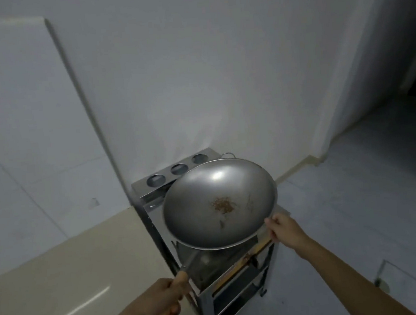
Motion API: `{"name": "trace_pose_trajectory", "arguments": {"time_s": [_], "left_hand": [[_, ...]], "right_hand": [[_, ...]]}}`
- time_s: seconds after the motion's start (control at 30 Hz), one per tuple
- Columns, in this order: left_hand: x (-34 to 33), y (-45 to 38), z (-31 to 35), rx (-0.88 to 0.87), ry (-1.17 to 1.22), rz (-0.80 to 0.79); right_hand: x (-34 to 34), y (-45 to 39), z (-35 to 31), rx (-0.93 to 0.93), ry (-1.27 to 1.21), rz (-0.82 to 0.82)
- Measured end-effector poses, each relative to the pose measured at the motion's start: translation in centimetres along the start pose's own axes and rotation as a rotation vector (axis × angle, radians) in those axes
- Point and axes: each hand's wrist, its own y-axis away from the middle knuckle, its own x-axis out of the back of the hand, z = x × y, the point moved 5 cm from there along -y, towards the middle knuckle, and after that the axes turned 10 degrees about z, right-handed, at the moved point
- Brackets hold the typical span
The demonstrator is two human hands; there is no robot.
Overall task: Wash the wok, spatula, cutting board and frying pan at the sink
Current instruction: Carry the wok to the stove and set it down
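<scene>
Above a steel stand (205, 302), wok (219, 202): both hands' fingers (272, 227) clamped, handle and rim.

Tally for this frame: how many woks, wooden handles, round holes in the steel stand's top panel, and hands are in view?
Wok: 1
Wooden handle: 1, gripped by the left hand
Round holes in the stand top panel: 3
Hands: 2; the right hand holds the wok's rim
Total: 7
</scene>
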Motion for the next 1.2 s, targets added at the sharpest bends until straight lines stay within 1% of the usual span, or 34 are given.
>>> {"name": "trace_pose_trajectory", "arguments": {"time_s": [0.07,0.23,0.37,0.43,0.67,0.9,1.0,1.2], "left_hand": [[-0.9,-0.8,0.8,0.035,0.065,0.037],[-2.9,-2.6,3.0,0.066,0.190,0.209],[-5.3,-4.2,4.8,0.099,0.296,0.329],[-6.8,-4.5,6.1,0.111,0.335,0.393],[-10.4,-5.1,9.2,0.196,0.472,0.520],[-12.8,-6.3,10.5,0.241,0.512,0.552],[-14.2,-6.6,11.3,0.249,0.562,0.562],[-17.0,-7.7,12.4,0.234,0.663,0.495]], "right_hand": [[-1.0,-3.4,-0.6,0.028,0.049,-0.072],[-3.7,-11.3,-0.8,0.117,0.089,-0.239],[-5.3,-16.8,-0.4,0.193,0.083,-0.321],[-6.0,-19.2,-0.1,0.223,0.091,-0.369],[-7.5,-24.3,0.2,0.283,0.145,-0.520],[-7.7,-26.5,0.6,0.252,0.115,-0.589],[-7.2,-27.0,0.9,0.221,0.073,-0.588],[-6.3,-28.4,1.5,0.221,0.035,-0.559]]}}
